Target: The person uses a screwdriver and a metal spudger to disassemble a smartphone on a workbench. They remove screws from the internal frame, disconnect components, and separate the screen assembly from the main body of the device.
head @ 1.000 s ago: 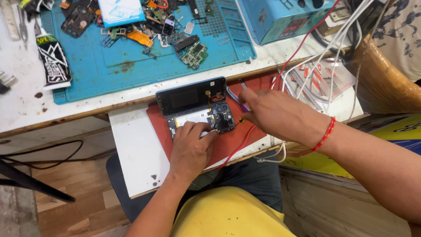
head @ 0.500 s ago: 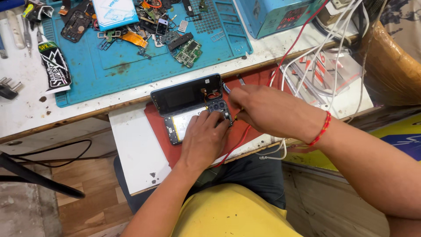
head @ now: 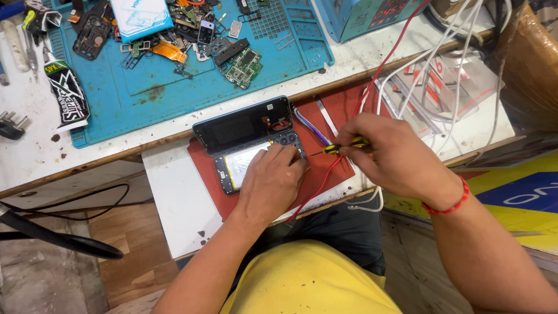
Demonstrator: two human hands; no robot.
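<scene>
red matting (head: pixel 325 168) lay under the opened phone (head: pixel 250 145), which the left hand (head: pixel 270 183) pressed flat with fingers spread, while the right hand (head: pixel 386 154) pinched a yellow-handled screwdriver (head: pixel 337 149) beside it.

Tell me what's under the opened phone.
A red mat lies under the phone, on a white board. The left hand covers the phone's lower end, so what lies beneath there cannot be seen.
</scene>
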